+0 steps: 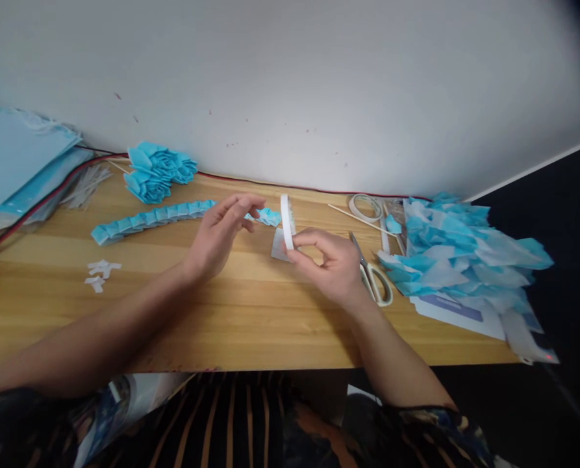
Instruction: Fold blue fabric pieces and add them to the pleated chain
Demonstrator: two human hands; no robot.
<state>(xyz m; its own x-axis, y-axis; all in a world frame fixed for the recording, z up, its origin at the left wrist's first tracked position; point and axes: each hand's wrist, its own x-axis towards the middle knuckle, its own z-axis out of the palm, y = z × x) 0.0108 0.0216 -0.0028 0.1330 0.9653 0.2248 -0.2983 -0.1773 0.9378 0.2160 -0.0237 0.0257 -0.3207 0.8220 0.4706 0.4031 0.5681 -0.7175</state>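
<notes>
My right hand (329,265) pinches the lower edge of a roll of white tape (285,222) between thumb and fingers, holding it upright above the table. To the left of the roll, my left hand (221,229) hovers with bent fingers slightly apart and nothing visible in them. A row of folded light-blue paper pieces (153,218) lies behind the left hand, which hides part of it. Under the roll is a small pale square (278,247), partly covered by the right hand. Beside that hand lie scissors (375,279) with pale handles.
Blue paper flowers (156,170) lie at the back left, near stacked blue sheets (24,156). White scraps (99,272) rest at the left. Another tape roll (365,207) and a thin stick (353,216) are behind the scissors. Crumpled blue paper petals (465,250) fill the right side.
</notes>
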